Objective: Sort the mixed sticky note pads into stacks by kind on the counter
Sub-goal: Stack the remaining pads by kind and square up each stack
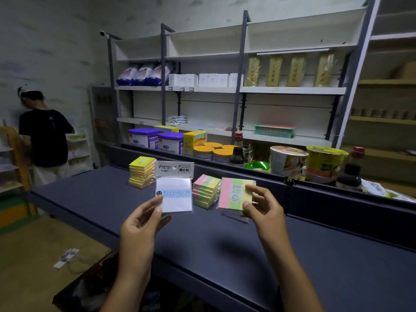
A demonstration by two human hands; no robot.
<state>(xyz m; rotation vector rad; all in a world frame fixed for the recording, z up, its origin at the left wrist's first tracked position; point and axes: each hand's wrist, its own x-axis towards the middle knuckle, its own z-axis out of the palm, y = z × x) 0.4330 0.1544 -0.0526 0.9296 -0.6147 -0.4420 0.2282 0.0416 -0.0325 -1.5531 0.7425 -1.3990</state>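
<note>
Dark counter (225,251) below shelves (290,90); left grip (140,221) pinches white pack (174,194), right grip (262,206) striped pad (234,194).

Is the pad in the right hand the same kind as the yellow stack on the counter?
No, the right hand holds a pink, green and yellow striped pad, matching the striped stack, not the yellow stack.

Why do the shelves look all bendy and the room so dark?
Head view: the wide-angle lens bows the shelf posts near the edges; the light is dim, so far goods look soft and grainy; the white pad in the left hand shows up brightest; the right hand casts a blurry shadow on the counter.
</note>
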